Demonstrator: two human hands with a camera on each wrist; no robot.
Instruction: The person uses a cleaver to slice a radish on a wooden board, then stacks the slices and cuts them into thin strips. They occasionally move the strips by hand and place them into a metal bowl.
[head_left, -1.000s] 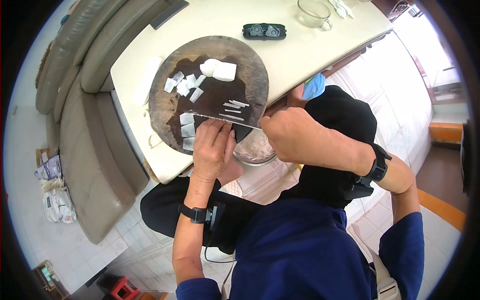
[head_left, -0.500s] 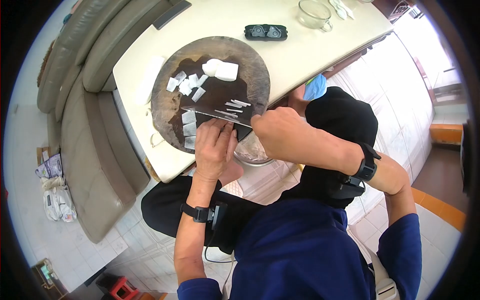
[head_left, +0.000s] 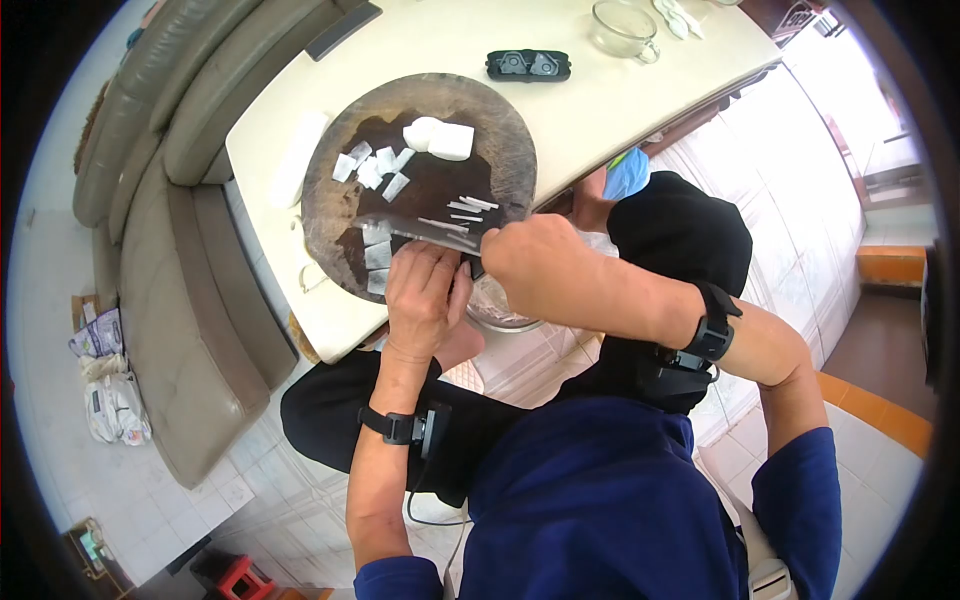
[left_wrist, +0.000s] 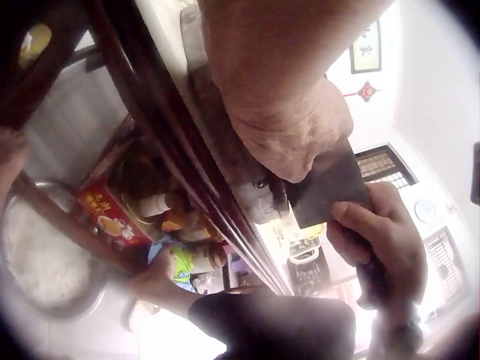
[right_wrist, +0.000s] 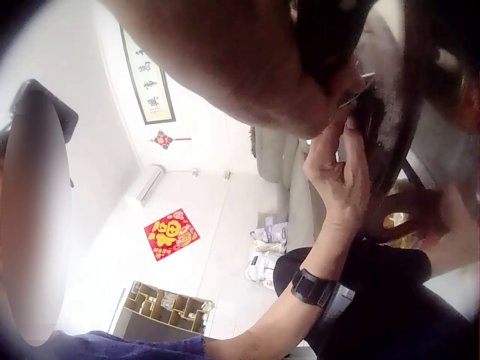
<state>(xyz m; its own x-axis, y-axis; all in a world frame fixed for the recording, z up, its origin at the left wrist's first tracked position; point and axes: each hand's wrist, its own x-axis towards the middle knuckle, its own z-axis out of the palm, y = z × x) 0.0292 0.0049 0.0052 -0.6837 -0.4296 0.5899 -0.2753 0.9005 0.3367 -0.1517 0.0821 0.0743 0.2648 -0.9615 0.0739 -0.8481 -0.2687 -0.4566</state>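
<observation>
On the pale worktop (head_left: pixel 430 40), white strips (head_left: pixel 478 204) and slabs (head_left: pixel 377 254) lie on a board (head_left: pixel 515 150). The right hand (head_left: pixel 535 258) grips the knife (left_wrist: pixel 326 187); how the left hand (head_left: pixel 422 288) beside it grips, cannot be told. Slicing seems in hand; next cut probably needs even spacing.

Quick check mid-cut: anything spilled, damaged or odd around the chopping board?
One thing: an irregular dark patch covers the middle of the round chopping board, against its paler rim. It looks like moisture, though possibly just staining. Nothing else stands out.
</observation>
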